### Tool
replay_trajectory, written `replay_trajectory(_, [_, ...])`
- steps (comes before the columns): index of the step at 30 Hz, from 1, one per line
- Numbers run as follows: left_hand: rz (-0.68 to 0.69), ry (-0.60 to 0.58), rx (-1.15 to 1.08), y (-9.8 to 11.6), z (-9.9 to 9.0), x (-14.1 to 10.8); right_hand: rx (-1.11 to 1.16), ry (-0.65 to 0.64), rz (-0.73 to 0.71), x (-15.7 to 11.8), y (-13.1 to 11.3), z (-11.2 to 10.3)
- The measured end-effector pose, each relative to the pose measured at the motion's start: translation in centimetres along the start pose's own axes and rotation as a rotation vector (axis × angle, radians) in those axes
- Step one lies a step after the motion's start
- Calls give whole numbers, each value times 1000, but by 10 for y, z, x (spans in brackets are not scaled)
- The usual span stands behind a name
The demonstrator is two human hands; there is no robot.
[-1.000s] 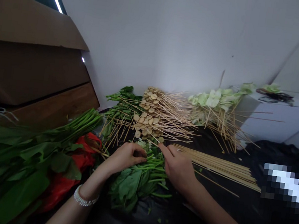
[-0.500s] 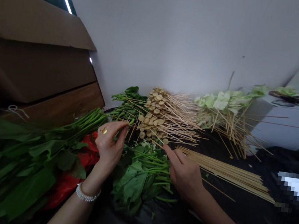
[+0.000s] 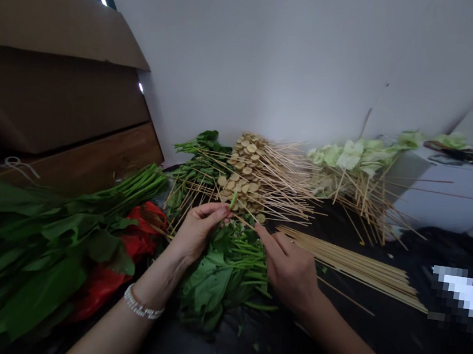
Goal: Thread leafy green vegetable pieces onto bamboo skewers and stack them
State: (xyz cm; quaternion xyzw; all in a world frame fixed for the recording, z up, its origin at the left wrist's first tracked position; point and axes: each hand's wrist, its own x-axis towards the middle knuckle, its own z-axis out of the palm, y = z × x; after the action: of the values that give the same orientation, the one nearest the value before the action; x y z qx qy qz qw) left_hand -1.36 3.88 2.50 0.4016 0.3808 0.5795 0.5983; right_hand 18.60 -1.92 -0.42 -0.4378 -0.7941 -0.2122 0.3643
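Between the thumb and fingers of my left hand [image 3: 201,225] is a short green stem [image 3: 233,201], its tip sticking up. My right hand [image 3: 288,265] is closed around a thin wooden skewer [image 3: 243,221], which points left toward that stem. Whether the skewer's tip touches the stem or enters it, I cannot tell, as the left fingers cover the spot. Just below the hands lies a pile of leafy greens [image 3: 209,284] with cut stems. Behind them are skewered round pale slices [image 3: 241,186], stacked in a heap with their sticks pointing right.
A bundle of bare skewers [image 3: 360,263] lies right of my right hand. Skewered cabbage leaves [image 3: 353,154] stand by the wall. At left are large leafy greens [image 3: 36,243] on a red plastic bag [image 3: 99,292], with a cardboard box [image 3: 55,95] behind.
My left hand has moved right with the green stem, up to the skewer's left end. The right hand stays nearly in place, still gripping the skewer.
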Motion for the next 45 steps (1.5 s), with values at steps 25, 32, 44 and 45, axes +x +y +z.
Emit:
replay_trajectory(25, [28,-10,128,-2,1,-2,10,-39,27,1,1,-2])
replay_trajectory(32, [4,-31,165,1,1,-4,40,-12,11,-1,-3,-1])
replay_trajectory(44, [-75,-52,164,3,4,-7,118,-36,10,-6,-6,6])
replay_trajectory(45, [-90,-61,163,3,3,-7,129,-38,6,-6,-7,6])
